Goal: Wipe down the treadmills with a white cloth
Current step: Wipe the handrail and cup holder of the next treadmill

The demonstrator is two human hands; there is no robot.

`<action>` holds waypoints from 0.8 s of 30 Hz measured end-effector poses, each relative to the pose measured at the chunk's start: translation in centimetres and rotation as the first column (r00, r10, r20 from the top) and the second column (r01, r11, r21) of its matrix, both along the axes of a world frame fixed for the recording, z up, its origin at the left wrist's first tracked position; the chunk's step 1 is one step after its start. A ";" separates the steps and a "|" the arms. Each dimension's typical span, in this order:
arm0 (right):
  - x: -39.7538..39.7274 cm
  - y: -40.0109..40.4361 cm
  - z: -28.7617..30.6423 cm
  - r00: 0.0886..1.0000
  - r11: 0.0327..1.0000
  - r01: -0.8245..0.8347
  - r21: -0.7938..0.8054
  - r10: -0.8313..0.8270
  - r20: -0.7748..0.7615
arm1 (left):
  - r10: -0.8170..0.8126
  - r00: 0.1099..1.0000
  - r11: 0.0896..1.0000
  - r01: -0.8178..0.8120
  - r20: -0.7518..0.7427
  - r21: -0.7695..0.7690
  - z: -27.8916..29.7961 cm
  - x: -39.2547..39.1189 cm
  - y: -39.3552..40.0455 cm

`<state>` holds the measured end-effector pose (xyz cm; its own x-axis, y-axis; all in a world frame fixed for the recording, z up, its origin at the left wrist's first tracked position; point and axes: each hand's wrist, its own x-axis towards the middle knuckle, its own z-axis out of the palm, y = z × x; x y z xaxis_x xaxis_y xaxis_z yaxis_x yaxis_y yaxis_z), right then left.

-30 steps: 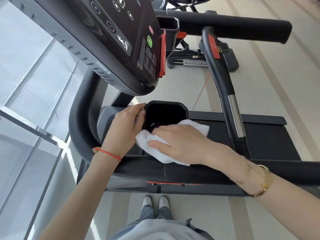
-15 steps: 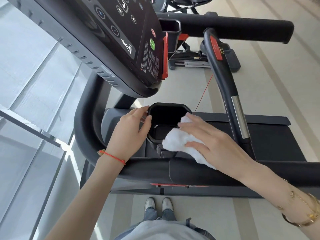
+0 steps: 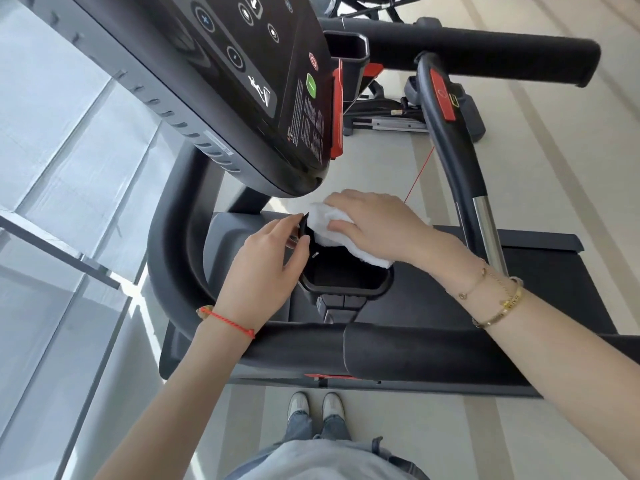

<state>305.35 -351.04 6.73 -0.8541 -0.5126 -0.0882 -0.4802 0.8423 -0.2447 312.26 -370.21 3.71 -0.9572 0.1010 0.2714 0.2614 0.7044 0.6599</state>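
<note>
1. Beside the treadmill (image 3: 433, 348), at far left, pale glossy floor panels (image 3: 52, 168) run under a thin metal bar.
2. Next comes the curved, matte black padded rail (image 3: 173, 258), thick and rounded.
3. Above it tilts the glossy black console (image 3: 242, 81), flat, with round printed buttons and a red edge strip.
4. Left hand (image 3: 263, 268), a red cord on its wrist, curls thumb and fingers round the left rim of the black moulded plastic cup holder (image 3: 346, 282), a rounded, deep tub.
5. White cloth (image 3: 329, 226), soft and crumpled, lies on the holder's far rim, trailing along its right edge.
6. Right hand (image 3: 377, 226), gold bracelets on its wrist, presses flat on the cloth, fingers straight and close together.
7. Further right stands a black upright handle (image 3: 453, 150) with a polished metal sleeve and a red pad.
</note>
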 end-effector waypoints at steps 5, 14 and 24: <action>0.9 1.6 -0.4 0.997 0.992 0.078 -0.096 -0.077 0.014 | 0.008 1.000 1.000 -0.008 -0.001 0.002 -0.1 -0.1 0.1; -0.3 -0.8 0.2 0.995 0.997 -0.078 -0.004 0.078 -0.061 | 0.012 1.000 1.000 -0.012 -0.004 0.012 -0.2 -0.2 0.1; 6.6 1.0 -0.6 0.863 0.839 0.502 -0.210 -0.470 0.185 | 0.032 0.999 0.999 -0.032 0.014 -0.001 0.0 -0.1 0.1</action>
<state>311.99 -350.06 6.15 -0.9895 -0.0531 -0.1344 0.0216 0.8653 -0.5009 312.12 -370.08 3.66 -0.9637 0.0705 0.2576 0.2294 0.7127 0.6629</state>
